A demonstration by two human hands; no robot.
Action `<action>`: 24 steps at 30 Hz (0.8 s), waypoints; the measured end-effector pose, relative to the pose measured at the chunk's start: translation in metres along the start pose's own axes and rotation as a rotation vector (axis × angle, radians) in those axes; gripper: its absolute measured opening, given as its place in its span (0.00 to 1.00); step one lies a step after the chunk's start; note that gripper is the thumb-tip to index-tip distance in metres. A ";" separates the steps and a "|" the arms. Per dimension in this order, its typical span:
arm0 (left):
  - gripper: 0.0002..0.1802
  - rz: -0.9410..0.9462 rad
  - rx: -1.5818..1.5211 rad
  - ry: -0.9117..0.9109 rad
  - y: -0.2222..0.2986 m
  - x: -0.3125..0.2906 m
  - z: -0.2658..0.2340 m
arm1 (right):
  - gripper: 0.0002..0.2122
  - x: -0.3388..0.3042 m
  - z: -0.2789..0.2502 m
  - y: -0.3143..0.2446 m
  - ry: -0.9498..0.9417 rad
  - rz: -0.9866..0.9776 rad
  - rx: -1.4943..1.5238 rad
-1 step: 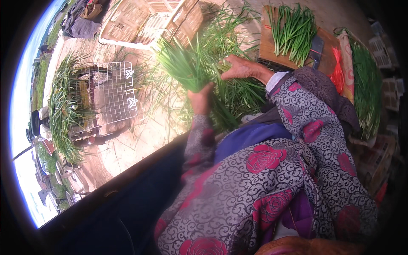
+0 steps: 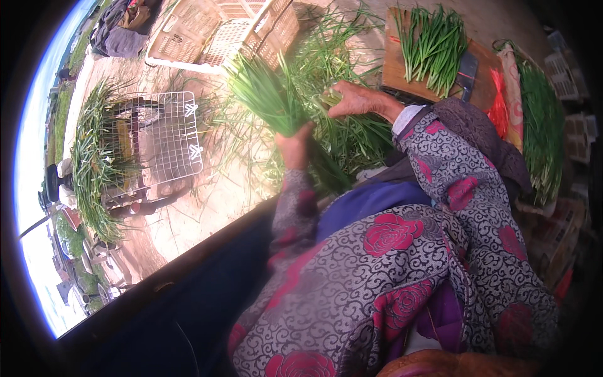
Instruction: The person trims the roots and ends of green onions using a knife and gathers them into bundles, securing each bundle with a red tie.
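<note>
My left hand (image 2: 294, 148) is closed around a thick bunch of green chives (image 2: 267, 94), their pale ends fanned up and away from me. Below the fist, the darker leaves hang toward my lap. Just right of it, my right hand (image 2: 359, 100) pinches a few short pale-green stalks (image 2: 331, 97) between thumb and fingers. Under both hands spreads a loose heap of chive leaves and scraps (image 2: 361, 138). My left hand is slightly blurred.
A beige plastic crate (image 2: 213, 41) stands beyond my hands. Chives hang over a white wire rack (image 2: 166, 135) at left. To the right, a wooden board (image 2: 392, 63) bears trimmed chives (image 2: 433, 50) and a dark blade (image 2: 466, 76), beside red ties (image 2: 498, 100) and a larger chive pile (image 2: 541, 125).
The bunch in my left hand has tilted very slightly to the left. My right hand stays in place.
</note>
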State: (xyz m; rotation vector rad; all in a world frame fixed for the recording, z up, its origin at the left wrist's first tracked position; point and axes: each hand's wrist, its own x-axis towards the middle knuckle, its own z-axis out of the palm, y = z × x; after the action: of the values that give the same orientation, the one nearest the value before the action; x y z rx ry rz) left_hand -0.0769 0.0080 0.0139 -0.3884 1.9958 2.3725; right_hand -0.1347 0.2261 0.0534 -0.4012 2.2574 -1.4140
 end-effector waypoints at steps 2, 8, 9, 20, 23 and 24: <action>0.15 0.137 0.151 0.041 -0.010 0.012 -0.024 | 0.13 -0.001 -0.010 -0.001 -0.044 0.084 -0.122; 0.17 -0.170 -0.061 0.021 -0.007 0.014 -0.032 | 0.16 -0.016 -0.015 -0.025 0.023 0.121 0.173; 0.22 -0.189 -0.093 0.002 -0.007 0.010 -0.020 | 0.17 -0.018 -0.016 -0.031 0.054 0.081 0.211; 0.19 -0.302 -0.293 -0.228 -0.011 -0.007 -0.018 | 0.26 0.001 -0.042 0.010 0.312 0.136 0.633; 0.21 -0.286 -0.267 -0.271 -0.008 -0.014 -0.021 | 0.31 0.012 -0.031 -0.009 0.373 0.160 0.602; 0.26 -0.330 -0.236 -0.303 -0.003 -0.016 -0.025 | 0.34 0.012 -0.027 -0.026 0.381 0.180 0.552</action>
State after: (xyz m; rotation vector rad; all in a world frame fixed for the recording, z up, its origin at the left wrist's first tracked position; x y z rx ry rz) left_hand -0.0564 -0.0133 0.0105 -0.3104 1.4103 2.2951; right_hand -0.1583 0.2301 0.0845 0.2631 1.9752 -2.0499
